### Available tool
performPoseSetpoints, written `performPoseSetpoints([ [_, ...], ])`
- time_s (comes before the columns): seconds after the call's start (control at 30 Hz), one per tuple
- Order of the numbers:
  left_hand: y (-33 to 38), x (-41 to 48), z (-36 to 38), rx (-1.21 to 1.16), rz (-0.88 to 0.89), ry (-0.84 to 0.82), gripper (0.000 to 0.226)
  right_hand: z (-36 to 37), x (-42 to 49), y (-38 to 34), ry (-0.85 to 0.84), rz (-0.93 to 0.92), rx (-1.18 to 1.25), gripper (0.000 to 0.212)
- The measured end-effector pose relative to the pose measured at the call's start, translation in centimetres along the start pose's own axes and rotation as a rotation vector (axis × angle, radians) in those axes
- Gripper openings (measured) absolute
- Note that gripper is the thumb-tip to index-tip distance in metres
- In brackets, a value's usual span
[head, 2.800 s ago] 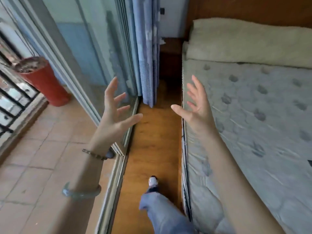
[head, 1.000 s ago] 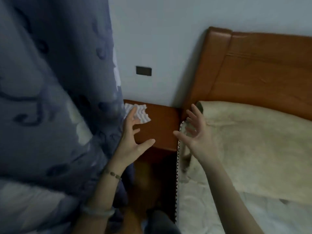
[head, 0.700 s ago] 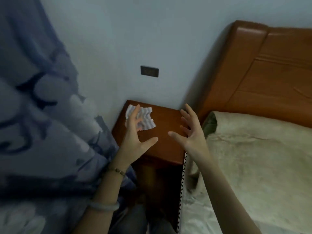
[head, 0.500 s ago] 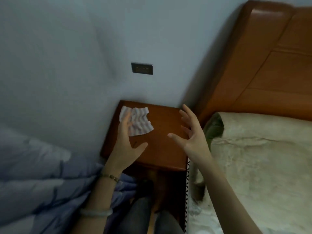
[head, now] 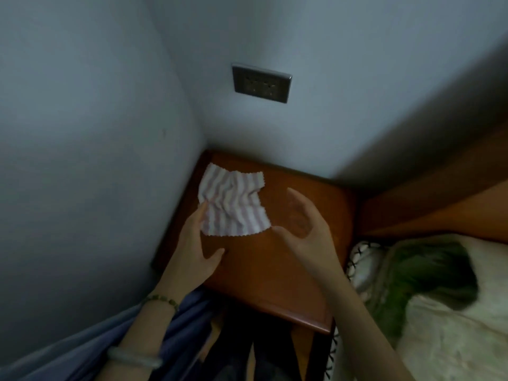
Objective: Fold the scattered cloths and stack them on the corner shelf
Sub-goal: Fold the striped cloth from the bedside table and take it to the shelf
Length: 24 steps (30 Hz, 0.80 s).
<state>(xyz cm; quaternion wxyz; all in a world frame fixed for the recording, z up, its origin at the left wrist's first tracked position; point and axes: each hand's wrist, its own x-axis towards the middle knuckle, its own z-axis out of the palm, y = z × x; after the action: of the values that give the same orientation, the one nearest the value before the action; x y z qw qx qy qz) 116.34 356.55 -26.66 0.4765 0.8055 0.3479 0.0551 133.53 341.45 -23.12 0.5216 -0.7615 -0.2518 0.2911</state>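
Note:
A small pink-and-white striped cloth lies crumpled on the wooden corner shelf, near its back left corner. My left hand is at the cloth's left edge, fingers straight, fingertips touching or just over that edge. My right hand hovers just right of the cloth, fingers relaxed and slightly curved, holding nothing. Both hands are blurred by motion.
Pale walls meet in the corner behind the shelf, with a dark wall socket above it. A wooden headboard and a bed with a cream and green cover lie to the right. A blue curtain hangs at lower left.
I walked from the balcony door to the bedside corner. Both hands dropped toward the shelf; the left one now reaches the cloth's edge and the right one has closed in beside it.

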Motion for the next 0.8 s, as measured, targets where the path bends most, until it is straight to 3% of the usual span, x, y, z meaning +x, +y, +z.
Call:
performPoseSetpoints([
  [0.3,-9.8,7.6,4.0,0.011,0.001,-0.01,0.077,3.1,7.2,10.1,-0.131,-0.037,-0.127,0.06],
  [0.4,-11.9,9.1,5.4,0.02,0.018,0.037,0.052,4.3,9.2,13.9,-0.295,-0.047,-0.411,0.059],
  [0.47,-12.7,9.3,5.9,0.087,-0.013,0.081,0.046,5.2,10.3,16.0,-0.421,-0.074,-0.608,0.057],
  [0.63,-16.1,8.9,5.7,0.334,-0.17,0.011,0.089,6.5,11.4,18.8,-0.683,-0.048,-0.897,0.069],
  [0.7,-17.1,8.7,5.7,0.449,-0.23,-0.06,0.086,6.7,11.5,19.5,-0.668,-0.095,-1.013,0.062],
  [0.8,-17.7,8.7,6.0,0.561,-0.135,-0.038,0.052,6.9,11.2,20.7,-0.544,-0.223,-1.046,0.038],
])
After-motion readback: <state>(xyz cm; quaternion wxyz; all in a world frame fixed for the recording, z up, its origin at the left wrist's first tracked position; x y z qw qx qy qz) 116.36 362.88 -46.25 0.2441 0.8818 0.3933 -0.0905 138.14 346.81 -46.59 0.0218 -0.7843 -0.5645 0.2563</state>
